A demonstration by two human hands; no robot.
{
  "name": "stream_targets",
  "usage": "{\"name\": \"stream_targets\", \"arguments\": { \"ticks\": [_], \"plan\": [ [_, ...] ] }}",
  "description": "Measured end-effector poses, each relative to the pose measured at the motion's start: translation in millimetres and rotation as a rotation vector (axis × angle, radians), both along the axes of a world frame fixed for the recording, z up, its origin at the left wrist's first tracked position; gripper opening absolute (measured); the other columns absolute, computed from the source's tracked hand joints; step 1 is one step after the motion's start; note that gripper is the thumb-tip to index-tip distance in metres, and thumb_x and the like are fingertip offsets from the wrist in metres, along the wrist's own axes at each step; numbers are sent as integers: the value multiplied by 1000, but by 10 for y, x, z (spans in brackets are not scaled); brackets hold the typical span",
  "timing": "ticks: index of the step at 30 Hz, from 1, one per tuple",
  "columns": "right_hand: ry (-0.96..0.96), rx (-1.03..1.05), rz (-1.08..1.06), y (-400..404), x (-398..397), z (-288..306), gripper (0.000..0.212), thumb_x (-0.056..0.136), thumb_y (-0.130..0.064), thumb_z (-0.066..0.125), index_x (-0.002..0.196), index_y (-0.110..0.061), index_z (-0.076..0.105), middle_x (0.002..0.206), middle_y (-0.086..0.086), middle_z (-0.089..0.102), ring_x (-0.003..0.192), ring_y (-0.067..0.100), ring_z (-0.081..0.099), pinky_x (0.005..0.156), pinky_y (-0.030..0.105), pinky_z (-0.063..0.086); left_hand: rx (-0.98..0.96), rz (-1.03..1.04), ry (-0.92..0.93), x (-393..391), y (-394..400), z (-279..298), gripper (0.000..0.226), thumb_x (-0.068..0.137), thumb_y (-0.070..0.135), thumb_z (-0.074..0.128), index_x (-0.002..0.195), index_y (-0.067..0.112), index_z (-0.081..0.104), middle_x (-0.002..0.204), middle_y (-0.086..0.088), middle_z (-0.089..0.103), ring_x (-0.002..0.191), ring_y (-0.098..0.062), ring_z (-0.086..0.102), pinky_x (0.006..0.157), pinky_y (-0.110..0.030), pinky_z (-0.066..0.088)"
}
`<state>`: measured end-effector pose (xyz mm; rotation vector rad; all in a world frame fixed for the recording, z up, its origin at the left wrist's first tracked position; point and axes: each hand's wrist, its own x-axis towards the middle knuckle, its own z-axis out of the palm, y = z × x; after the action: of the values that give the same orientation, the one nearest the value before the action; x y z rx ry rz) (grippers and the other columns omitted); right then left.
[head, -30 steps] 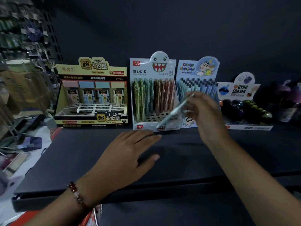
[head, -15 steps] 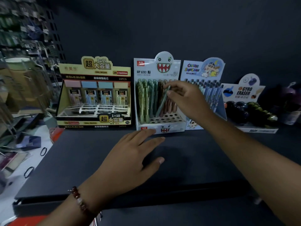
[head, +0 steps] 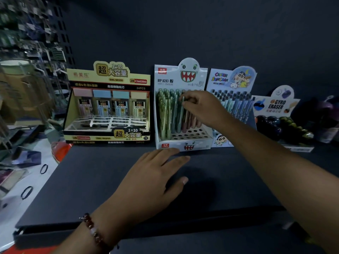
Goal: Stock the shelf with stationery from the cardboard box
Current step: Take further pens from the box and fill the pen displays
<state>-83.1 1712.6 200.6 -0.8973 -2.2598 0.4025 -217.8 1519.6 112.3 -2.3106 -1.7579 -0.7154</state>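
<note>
Between right-hand fingertips (head: 185, 101): pen (head: 181, 114) top

Stationery shop: retail pen display boxes (head: 183, 110) on a shelf (head: 110, 180).

Pretty dim overall, the dark shelf (head: 110, 180) soaks up most of the light. The printed display boxes (head: 108, 101) are the brightest bits. Soft shadow under the left hand (head: 154, 182). Left edge is blurry and bent by the wide-angle lens.
</note>
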Motion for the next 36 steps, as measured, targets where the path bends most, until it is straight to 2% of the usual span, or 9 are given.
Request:
{"name": "stream_targets", "arguments": {
  "ticks": [5, 11, 15, 19, 21, 26, 29, 32, 36],
  "plan": [
    [61, 36, -48, 1, -7, -110, 35, 98, -21, 58, 132, -11, 62, 68, -24, 43, 54, -17, 50, 56, 2, 33, 16, -10, -13, -8, -4, -5, 45, 94, 51, 42, 135, 34, 51, 136, 9, 52, 121, -9, 46, 98, -25, 36],
    [82, 27, -35, -197, 145, -180, 48, 96, -26, 61, 142, -29, 50, 84, -4, 60, 59, 6, 54, 58, 17, 46, 24, -19, -28, -18, -27, 12, 45, 94, 49, 42, 134, 33, 53, 133, 10, 54, 118, -8, 47, 96, -27, 41],
    [20, -54, -45, -538, 560, -246, 36, 96, -35, 59, 131, -38, 55, 101, -15, 59, 87, -2, 59, 86, 31, 53, 25, -32, -32, -17, -49, 25, 45, 94, 49, 42, 135, 33, 54, 133, 13, 54, 118, -6, 46, 96, -23, 38],
    [-114, -148, -44, -1107, 1340, -377, 36, 96, -43, 57, 130, -52, 50, 127, -33, 46, 117, -13, 41, 98, 13, 34, 5, -88, -47, 168, -101, 65, 46, 96, 52, 38, 135, 35, 54, 134, 15, 53, 122, -5, 46, 101, -27, 40],
    [-139, -134, -98, -1436, 1820, -521, 38, 94, -45, 57, 132, -51, 50, 127, -38, 40, 120, -19, 33, 97, 5, 28, -12, -159, -67, 467, -142, 84, 47, 95, 54, 38, 135, 37, 54, 135, 19, 52, 124, -2, 44, 102, -22, 36],
    [-116, -201, -364, -2406, 3116, -1116, 38, 92, -51, 58, 129, -52, 52, 135, -34, 46, 128, -15, 37, 105, 12, 30, -140, -454, -15, 1725, -286, -81, 46, 95, 55, 38, 133, 37, 56, 133, 20, 54, 123, -1, 48, 100, -21, 39],
    [-26, -309, -566, -3141, 3883, -1473, 35, 90, -50, 59, 124, -57, 53, 134, -38, 44, 128, -19, 33, 104, 6, 27, -237, -678, 3, 2582, -450, -343, 42, 95, 56, 40, 132, 42, 55, 128, 29, 55, 125, 10, 42, 108, -12, 24],
    [71, -445, -762, -4027, 4535, -1849, 35, 89, -45, 64, 117, -60, 50, 133, -40, 39, 128, -26, 22, 99, -5, 14, -360, -865, -34, 3444, -758, -721, 44, 89, 69, 32, 129, 57, 46, 122, 51, 39, 125, 31, 18, 110, -4, 5],
    [216, -598, -1048, -5351, 5182, -2341, 43, 75, -79, 57, 116, -73, 47, 130, -42, 47, 128, -19, 34, 102, 4, 23, -590, -1082, -77, 4612, -1318, -1235, 44, 82, 77, 40, 123, 64, 48, 134, 46, 38, 127, 25, 27, 100, 3, 17]
  ]
}}
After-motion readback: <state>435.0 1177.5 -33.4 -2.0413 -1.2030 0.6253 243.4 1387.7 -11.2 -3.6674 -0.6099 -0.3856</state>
